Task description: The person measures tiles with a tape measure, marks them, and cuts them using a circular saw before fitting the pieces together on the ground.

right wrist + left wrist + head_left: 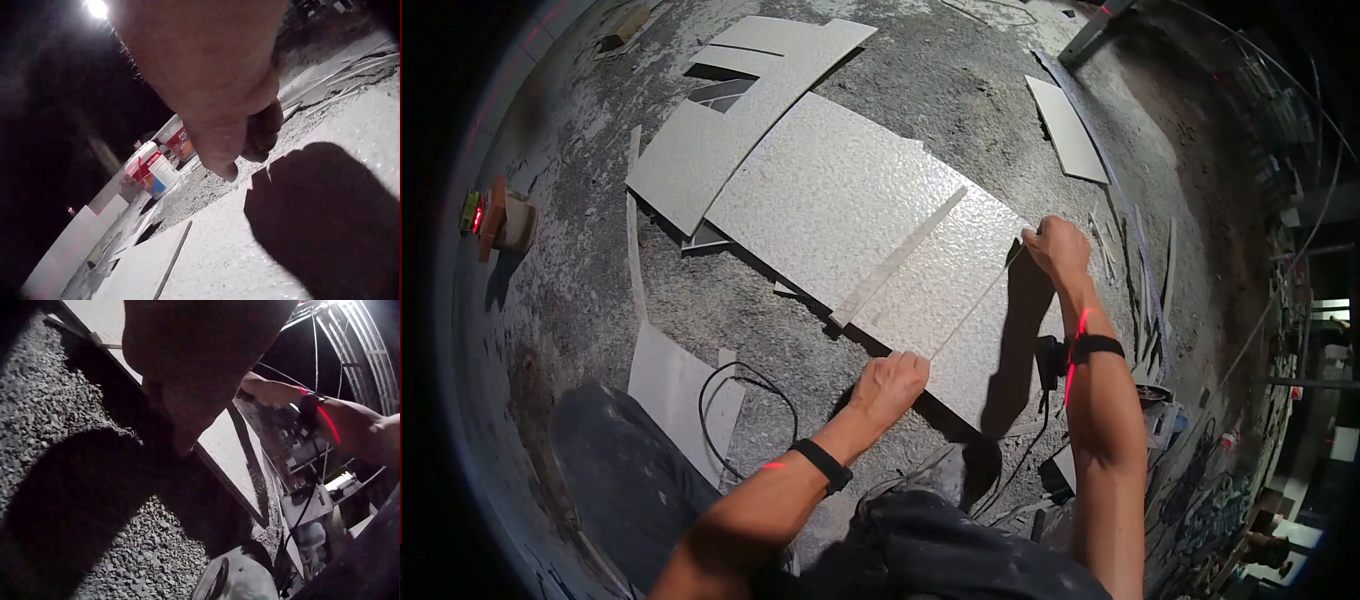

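A large pale textured panel lies flat on the gritty ground. My left hand is at its near edge, fingers curled down over that edge. At the far edge is my right hand, thumb and fingers pinched together low over the panel. A thin string-like line runs straight across the panel between both hands, and each pinches an end of it. In the right wrist view the right hand is just above the panel's edge. The left hand's grip is in deep shadow in the left wrist view.
A narrow strip lies across the panel, left of the hands. Cut panels overlap at the far left, and another piece lies at the far right. A black cable loops near the left knee. Red-and-white buckets stand beyond.
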The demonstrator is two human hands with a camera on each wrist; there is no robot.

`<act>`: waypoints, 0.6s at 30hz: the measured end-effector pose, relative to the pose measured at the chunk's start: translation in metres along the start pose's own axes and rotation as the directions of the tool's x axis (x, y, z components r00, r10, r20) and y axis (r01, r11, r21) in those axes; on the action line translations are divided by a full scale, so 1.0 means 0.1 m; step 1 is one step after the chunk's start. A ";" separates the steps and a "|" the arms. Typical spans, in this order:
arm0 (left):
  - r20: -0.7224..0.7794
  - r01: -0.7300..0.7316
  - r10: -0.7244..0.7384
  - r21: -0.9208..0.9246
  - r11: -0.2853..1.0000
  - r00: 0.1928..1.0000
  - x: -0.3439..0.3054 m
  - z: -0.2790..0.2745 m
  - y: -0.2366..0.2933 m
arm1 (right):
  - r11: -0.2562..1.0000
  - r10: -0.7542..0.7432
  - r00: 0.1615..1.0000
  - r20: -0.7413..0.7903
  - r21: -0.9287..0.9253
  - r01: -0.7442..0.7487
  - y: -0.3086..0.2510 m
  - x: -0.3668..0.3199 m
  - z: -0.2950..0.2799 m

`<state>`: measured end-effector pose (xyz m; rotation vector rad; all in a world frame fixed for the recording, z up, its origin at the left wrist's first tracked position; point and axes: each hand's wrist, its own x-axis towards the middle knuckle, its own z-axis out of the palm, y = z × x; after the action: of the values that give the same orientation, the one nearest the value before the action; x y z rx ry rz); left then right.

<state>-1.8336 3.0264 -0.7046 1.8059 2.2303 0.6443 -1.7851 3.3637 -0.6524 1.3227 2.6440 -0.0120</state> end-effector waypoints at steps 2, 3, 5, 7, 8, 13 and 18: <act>0.000 -0.001 0.001 -0.014 1.000 1.000 -0.01 0.02 -0.03 | 1.000 -0.003 1.000 0.010 -0.005 0.003 -0.07 0.04 0.02; -0.003 -0.004 0.004 -0.031 1.000 1.000 -0.01 0.04 -0.03 | 1.000 -0.004 1.000 0.019 -0.014 0.004 -0.09 0.06 0.03; -0.007 0.007 -0.007 -0.033 0.999 1.000 0.00 0.04 -0.03 | 1.000 -0.012 1.000 0.024 -0.023 0.013 -0.12 0.07 0.01; -0.008 0.011 -0.011 -0.029 1.000 1.000 0.00 0.04 -0.03 | 1.000 -0.016 1.000 0.027 -0.026 0.016 -0.14 0.07 0.01; -0.003 0.011 -0.011 -0.026 1.000 1.000 0.00 0.05 -0.03 | 0.999 -0.025 1.000 0.010 -0.029 0.026 -0.14 0.08 0.01; 0.018 -0.015 0.015 -0.017 1.000 1.000 0.00 0.05 -0.05 | 0.997 -0.071 0.995 -0.063 -0.031 0.069 -0.14 0.09 0.06; 0.032 -0.017 0.018 -0.030 0.999 0.999 0.01 0.03 -0.04 | 0.996 -0.085 0.995 -0.058 -0.047 0.082 -0.16 0.11 0.07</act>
<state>-1.8361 3.0277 -0.7094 1.8106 2.1751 0.6431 -1.8030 3.3621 -0.6622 1.2165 2.7310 0.0760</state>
